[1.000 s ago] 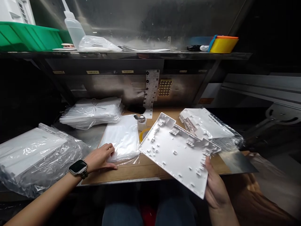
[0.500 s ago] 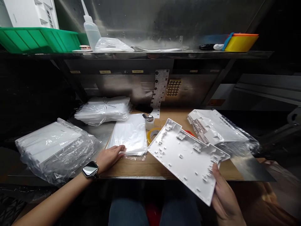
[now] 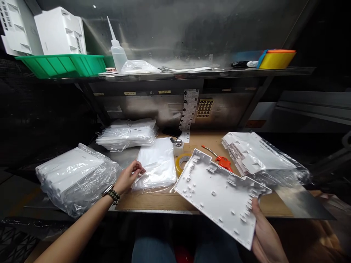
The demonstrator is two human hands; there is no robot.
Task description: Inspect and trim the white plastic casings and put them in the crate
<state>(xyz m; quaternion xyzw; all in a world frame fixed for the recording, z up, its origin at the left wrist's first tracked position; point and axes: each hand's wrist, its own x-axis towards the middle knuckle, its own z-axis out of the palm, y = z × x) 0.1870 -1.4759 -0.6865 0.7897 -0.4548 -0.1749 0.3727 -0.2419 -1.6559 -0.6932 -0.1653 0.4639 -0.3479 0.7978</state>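
My right hand (image 3: 264, 237) grips the near right corner of a flat white plastic panel (image 3: 219, 191), held tilted over the front edge of the wooden bench (image 3: 164, 201), its ribbed inner face up. My left hand (image 3: 128, 177) pinches the near left corner of the top clear plastic bag on a small stack of bags (image 3: 157, 162) lying on the bench, fingers closed on the film. A beaded bracelet shows at that wrist.
Bagged white panels (image 3: 72, 175) lie at the left, more bagged parts (image 3: 257, 155) at the right, a bundle of bags (image 3: 128, 133) behind. A tape roll (image 3: 182, 160), small bottle (image 3: 178, 145) and red tool (image 3: 223, 160) sit mid-bench. Above, a shelf carries a green tray (image 3: 63, 65) and squeeze bottle (image 3: 117, 54).
My left hand went from lying flat on the bag stack to pinching the top bag's corner and lifting it slightly. The panel in my right hand stayed roughly where it was; the view tilted up.
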